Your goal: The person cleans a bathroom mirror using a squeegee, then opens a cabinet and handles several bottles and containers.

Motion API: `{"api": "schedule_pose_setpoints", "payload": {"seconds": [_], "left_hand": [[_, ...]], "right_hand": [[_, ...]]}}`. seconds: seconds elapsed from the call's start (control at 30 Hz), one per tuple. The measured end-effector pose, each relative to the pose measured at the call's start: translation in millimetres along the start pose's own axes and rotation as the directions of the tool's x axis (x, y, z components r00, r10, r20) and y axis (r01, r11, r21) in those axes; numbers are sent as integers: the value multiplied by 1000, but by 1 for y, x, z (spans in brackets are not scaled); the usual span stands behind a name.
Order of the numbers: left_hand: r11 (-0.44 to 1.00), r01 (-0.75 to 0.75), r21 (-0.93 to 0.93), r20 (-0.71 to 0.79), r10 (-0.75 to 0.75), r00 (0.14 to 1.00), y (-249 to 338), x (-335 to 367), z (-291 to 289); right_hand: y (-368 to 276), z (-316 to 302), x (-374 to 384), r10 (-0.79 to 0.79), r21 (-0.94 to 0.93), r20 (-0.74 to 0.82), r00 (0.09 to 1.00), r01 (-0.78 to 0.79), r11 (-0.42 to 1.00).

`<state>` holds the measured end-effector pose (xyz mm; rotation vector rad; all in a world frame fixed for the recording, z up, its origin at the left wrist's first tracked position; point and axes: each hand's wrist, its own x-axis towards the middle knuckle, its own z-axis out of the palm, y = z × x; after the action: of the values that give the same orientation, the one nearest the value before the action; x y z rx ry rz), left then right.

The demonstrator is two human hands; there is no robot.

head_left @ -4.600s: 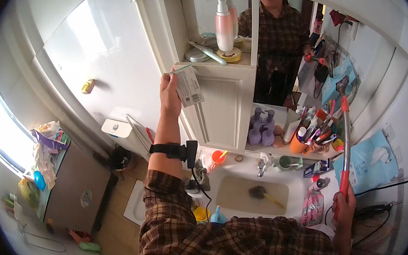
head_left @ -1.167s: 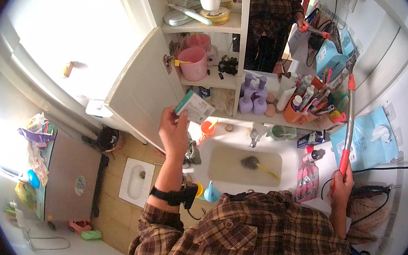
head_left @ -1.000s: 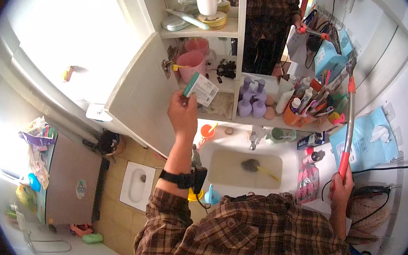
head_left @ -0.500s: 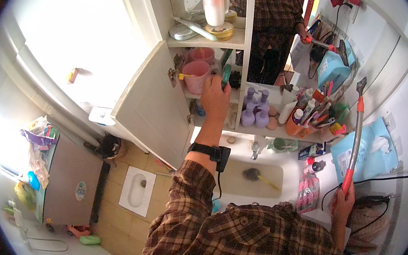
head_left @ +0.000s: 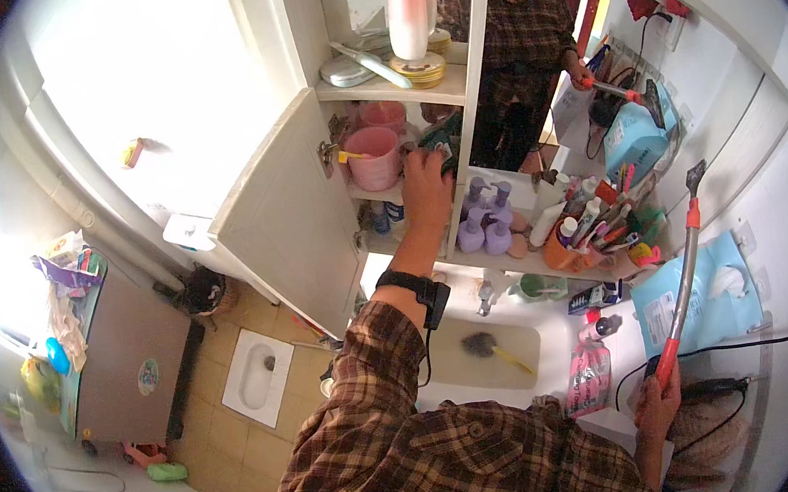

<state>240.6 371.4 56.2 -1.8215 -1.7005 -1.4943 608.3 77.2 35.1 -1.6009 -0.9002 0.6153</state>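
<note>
My left hand [head_left: 426, 188] reaches into the open cabinet with its fingers closed on a dark green item [head_left: 444, 139], whose kind I cannot make out. Left of that hand, a pink cup [head_left: 372, 160] with a yellow-ended stick at its rim stands on the shelf, and a second pink cup [head_left: 383, 114] is behind it. My right hand [head_left: 658, 401] grips the red-orange handle of a long tool [head_left: 686, 287]. Its metal shaft points up and away, ending in a small dark flat head [head_left: 695, 178] beside the wall.
The cabinet door [head_left: 281, 219] swings open to the left. Purple pump bottles [head_left: 484, 215] and an orange cup [head_left: 562, 249] of brushes and tubes crowd the shelf under the mirror. A brush [head_left: 496, 350] lies in the sink [head_left: 446, 375]. A blue tissue pack [head_left: 697, 300] hangs on the right.
The view has shifted slightly. My left hand has moved a little lower against the shelf, and the green item in it has turned from upright to more slanted. My right hand keeps its grip.
</note>
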Motion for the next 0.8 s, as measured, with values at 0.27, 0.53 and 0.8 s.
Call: {"api": "schedule_pose_setpoints", "payload": {"seconds": [0.27,0.53,0.8], "left_hand": [[999,48,27,-17,-47,999,-5,-13,1],[1000,22,17,91,-23,996,-30,-28,4],[995,2,98,109,-13,994,-15,-33,-13]], "right_hand": [[5,2,8,-50,7,0,999,50,999],[-8,9,5,-35,-8,55,998,35,999],[21,6,21,-131,-9,48,990,131,991]]}}
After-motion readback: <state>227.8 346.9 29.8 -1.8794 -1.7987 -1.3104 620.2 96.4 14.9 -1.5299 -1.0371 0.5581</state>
